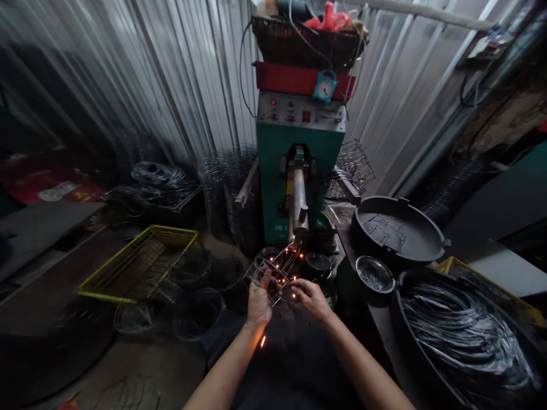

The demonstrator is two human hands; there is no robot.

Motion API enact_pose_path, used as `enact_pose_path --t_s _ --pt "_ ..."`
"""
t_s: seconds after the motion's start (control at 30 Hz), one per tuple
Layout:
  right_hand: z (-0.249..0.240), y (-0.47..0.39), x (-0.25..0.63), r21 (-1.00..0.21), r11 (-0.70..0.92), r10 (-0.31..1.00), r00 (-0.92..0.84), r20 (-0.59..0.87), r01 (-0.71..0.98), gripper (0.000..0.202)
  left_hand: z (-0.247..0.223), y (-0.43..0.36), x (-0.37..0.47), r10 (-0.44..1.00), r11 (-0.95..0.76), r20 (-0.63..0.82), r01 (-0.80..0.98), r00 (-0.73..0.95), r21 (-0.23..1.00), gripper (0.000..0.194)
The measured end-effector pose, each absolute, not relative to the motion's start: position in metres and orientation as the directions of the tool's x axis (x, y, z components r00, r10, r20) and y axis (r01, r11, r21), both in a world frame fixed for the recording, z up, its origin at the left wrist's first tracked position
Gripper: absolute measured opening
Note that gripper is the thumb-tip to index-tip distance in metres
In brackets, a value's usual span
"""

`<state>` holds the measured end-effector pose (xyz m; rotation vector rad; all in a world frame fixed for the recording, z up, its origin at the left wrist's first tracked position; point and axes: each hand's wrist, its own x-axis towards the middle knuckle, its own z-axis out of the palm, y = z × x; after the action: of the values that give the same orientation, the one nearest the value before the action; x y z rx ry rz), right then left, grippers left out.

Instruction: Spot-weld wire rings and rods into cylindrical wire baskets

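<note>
**Two bare hands at a wire frame as orange sparks fly beneath a green machine**

A small wire frame (pixel 280 272) is at the centre of the clock, tilted, its far end under the tip of a metal arm (pixel 300 199). The left hand (pixel 258 300), at 7 o'clock, holds the frame, thumb on top. The right hand (pixel 311 297), at 4 o'clock, has thumb and fingers drawn narrow beside the frame's right edge; whether they grip the frame or a loose wire, I cannot tell. Orange sparks (pixel 294 279) scatter around the frame and hands.

At 12 o'clock stands the green machine (pixel 273 151) that carries the metal arm, with a teal dial (pixel 325 87) near its top. At 9 o'clock lies a yellow basket (pixel 106 295); at 10 o'clock, coiled wire (pixel 156 172). Mesh cylinders (pixel 241 196) stand at 11 o'clock. Between 2 and 3 o'clock, a round black pan (pixel 421 233) holds wire pieces. A small metal bowl (pixel 388 285) sits at 3 o'clock. Past it, towards 4 o'clock, a large black tub (pixel 405 324) holds long bundled wires (pixel 465 330).
</note>
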<state>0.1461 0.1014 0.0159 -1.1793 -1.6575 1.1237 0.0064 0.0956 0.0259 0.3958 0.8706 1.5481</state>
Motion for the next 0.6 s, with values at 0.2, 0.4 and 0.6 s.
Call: enact_pose_path --t_s 0.2,0.4,0.6 --pt "0.015 0.095 0.151 -0.914 0.299 0.935 -0.274 0.224 0.275 0.014 0.011 0.059 0.005 0.971 -0.002 -0.128 -0.545 -0.201 0.839 0.038" --pt "0.020 0.085 0.166 -0.903 0.242 0.964 -0.193 0.183 0.354 0.021 0.016 0.037 0.009 1.000 -0.002 -0.007 -0.485 -0.018 0.874 0.027" --pt "0.012 0.070 0.186 -0.826 0.160 0.982 -0.169 0.079 0.540 0.039 0.019 0.039 0.007 0.998 -0.042 0.063 -0.508 0.025 0.860 0.028"
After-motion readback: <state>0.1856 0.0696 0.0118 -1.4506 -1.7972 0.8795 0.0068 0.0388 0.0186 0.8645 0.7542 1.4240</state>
